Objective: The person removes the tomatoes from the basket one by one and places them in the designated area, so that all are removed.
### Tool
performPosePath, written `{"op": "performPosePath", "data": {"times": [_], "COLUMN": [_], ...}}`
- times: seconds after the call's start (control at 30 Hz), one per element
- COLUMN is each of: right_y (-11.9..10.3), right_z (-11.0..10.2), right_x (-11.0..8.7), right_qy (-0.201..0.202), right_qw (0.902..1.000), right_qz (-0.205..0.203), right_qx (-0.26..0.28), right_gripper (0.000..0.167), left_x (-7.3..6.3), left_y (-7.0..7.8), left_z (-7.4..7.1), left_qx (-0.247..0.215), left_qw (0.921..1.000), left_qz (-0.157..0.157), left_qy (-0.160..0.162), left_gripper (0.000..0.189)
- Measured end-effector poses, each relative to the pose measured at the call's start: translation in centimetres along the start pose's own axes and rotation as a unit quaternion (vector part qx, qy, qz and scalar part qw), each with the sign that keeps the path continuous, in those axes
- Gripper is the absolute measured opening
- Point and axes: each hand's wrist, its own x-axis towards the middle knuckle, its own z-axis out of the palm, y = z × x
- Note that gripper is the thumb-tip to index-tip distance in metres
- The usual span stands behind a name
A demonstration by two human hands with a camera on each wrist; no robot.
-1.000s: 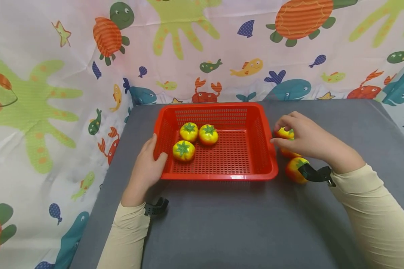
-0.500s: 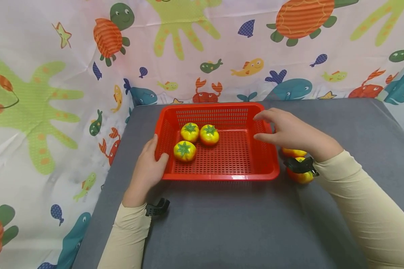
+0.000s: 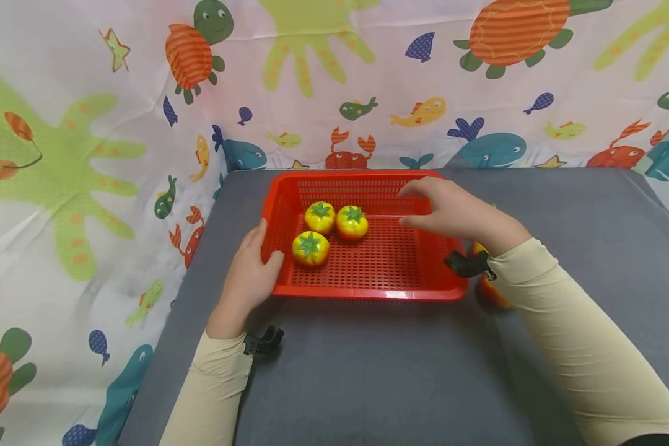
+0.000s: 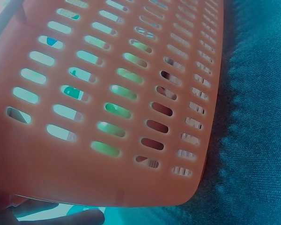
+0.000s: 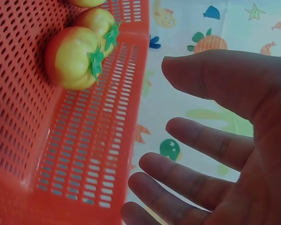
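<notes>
A red plastic basket (image 3: 368, 293) with slotted walls stands on the grey table. Three yellow-red toy tomatoes with green leafy tops lie in its left half: a front one (image 3: 310, 249), a back one (image 3: 319, 217) and one to the right (image 3: 352, 223). My left hand (image 3: 248, 272) holds the basket's left side, thumb over the rim; its fingers (image 4: 70, 218) show past the rim in the left wrist view. Above the basket's right part is my right hand (image 3: 451, 210), fingers and thumb spread, holding nothing. In the right wrist view, a tomato (image 5: 74, 58) sits beyond its fingertips.
Right of the basket, more tomatoes (image 3: 492, 294) lie on the table (image 3: 390, 365), mostly hidden under my right wrist and sleeve. A white cloth printed with sea animals (image 3: 312, 124) hangs behind and along the left of the table.
My right hand has moved left from the tomatoes on the table to over the basket, its fingers spreading apart. My left hand stays on the basket, and the three tomatoes inside keep their places.
</notes>
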Motion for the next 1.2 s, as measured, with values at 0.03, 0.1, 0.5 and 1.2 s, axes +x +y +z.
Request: {"op": "performPosePath", "data": {"times": [0.03,0.1,0.5,1.2], "right_y": [0.0,-0.1,-1.2,-2.2], "right_z": [0.2,0.5,2.2,5.3], "right_x": [0.3,0.9,5.4,11.1], "right_qy": [-0.002,-0.006,-0.04,-0.112], "right_qw": [1.0,0.9999,0.9987,0.9936], "right_qz": [0.0,-0.004,-0.017,0.003], "right_qx": [0.003,0.007,0.025,0.01], "right_gripper": [0.052,0.053,0.057,0.062], "left_x": [0.0,0.0,-0.2,0.1], "left_y": [0.0,0.0,0.1,-0.2], "left_z": [0.0,0.0,-0.3,-0.2], "left_qx": [-0.001,-0.004,-0.007,-0.002], "left_qw": [1.0,1.0,1.0,1.0], "left_qz": [0.001,0.001,-0.005,0.005], "left_qy": [-0.001,-0.001,-0.001,0.004], "left_gripper": [0.081,0.081,0.081,0.079]}}
